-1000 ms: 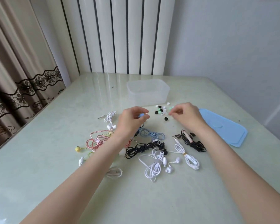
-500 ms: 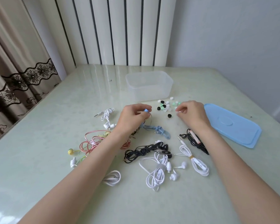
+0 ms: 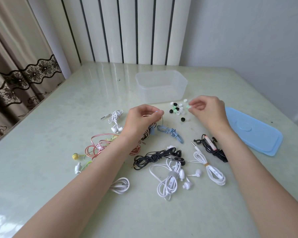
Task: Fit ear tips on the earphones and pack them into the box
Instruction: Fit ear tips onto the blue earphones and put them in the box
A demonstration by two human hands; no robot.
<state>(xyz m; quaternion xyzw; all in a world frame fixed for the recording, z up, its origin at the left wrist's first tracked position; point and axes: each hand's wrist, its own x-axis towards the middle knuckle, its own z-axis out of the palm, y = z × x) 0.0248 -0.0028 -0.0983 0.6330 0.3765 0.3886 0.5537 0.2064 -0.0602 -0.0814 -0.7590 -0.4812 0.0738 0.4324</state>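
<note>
We see both bare forearms reaching in over a pale green bench (image 3: 58, 134). The left hand (image 3: 141, 119) has its fingers curled, and its thumb and forefinger pinch a small blue earbud (image 3: 156, 112) whose thin cable drops down to a blue earphone bundle (image 3: 170, 133) lying on the bench just beside the wrist. The right hand (image 3: 208, 110) is also curled, with thumb and forefinger pinching a pale green ear tip (image 3: 189, 107), raised just above the loose pile of ear tips (image 3: 176, 109). That pile holds black, white and green pieces, scattered between the 2 hands and just in front of the clear plastic box (image 3: 160, 86), which stands open and upright at the far middle of the bench. We cannot tell whether anything lies inside the box. Its blue lid (image 3: 255, 133) lies flat to the right, apart from the box and just beside the right wrist.

Nearer to us, several more earphone sets lie on the bench. A black bundle (image 3: 155, 158) sits in the middle, with a white set (image 3: 170, 181) in front of it and another white coil (image 3: 212, 169) to its right. A black set with a pinkish remote (image 3: 212, 146) lies partly under the right forearm. On the left, a red and white cable (image 3: 100, 146) loops beside a yellow earbud (image 3: 75, 156), a white set (image 3: 116, 119) lies farther back, and a small white coil (image 3: 120, 185) rests beside the left forearm.

A curtain with a dark lace band (image 3: 24, 79) hangs at the left, and white vertical panels (image 3: 127, 30) stand behind the bench.
</note>
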